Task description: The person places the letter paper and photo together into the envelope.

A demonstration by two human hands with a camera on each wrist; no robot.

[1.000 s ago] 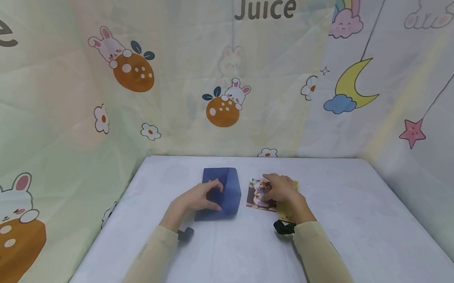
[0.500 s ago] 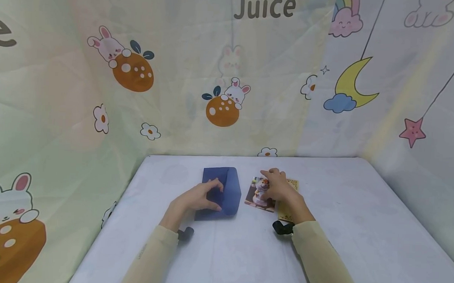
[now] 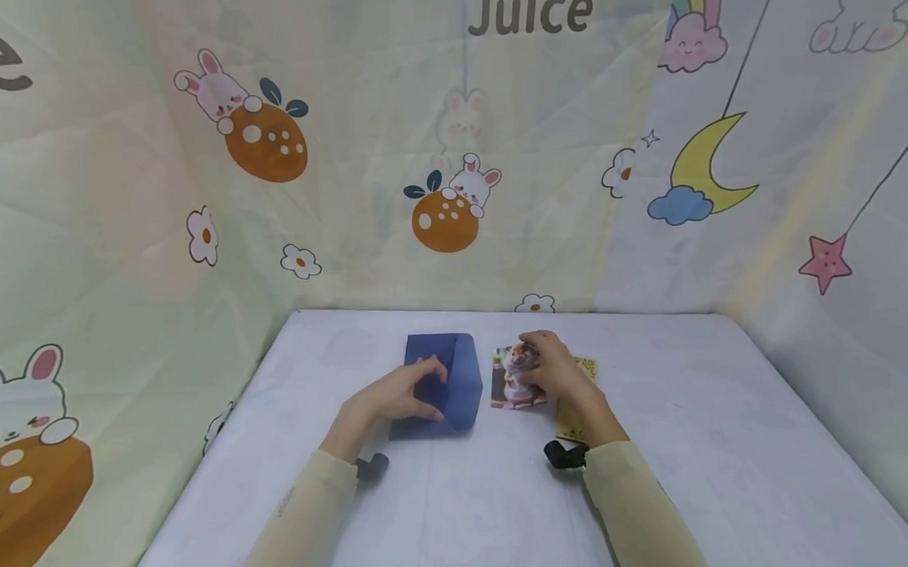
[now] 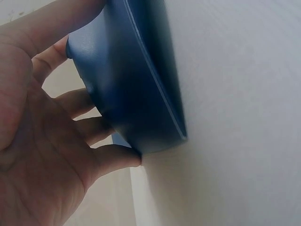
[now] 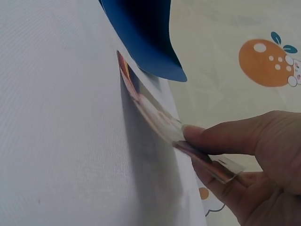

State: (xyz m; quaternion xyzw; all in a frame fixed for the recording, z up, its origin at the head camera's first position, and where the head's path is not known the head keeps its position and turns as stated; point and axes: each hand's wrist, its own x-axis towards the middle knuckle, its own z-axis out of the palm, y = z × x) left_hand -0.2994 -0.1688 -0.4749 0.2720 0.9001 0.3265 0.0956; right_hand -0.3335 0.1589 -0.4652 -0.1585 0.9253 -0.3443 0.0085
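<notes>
My left hand [image 3: 393, 394] grips a blue envelope [image 3: 464, 384] by its edges, thumb on the near side and fingers on the far side. In the left wrist view the envelope [image 4: 124, 80] bows between them, its flap side facing right in the head view. To its right, my right hand [image 3: 559, 372] pinches a picture card [image 3: 516, 382] printed with a cartoon animal. The right wrist view shows the card [image 5: 153, 110] curved and raised at my thumb, its far end pointing at the envelope's mouth. Beneath my right wrist lies a gold patterned card [image 3: 569, 423], partly hidden.
A white-covered table [image 3: 446, 517] bears everything. Behind it and at both sides hangs a printed curtain [image 3: 369, 130] with rabbits, oranges and a moon. Each wrist wears a black camera mount [image 3: 564, 455].
The picture card has come up off the gold card and shifted slightly left and away with my right hand. My left hand and the envelope stay put.
</notes>
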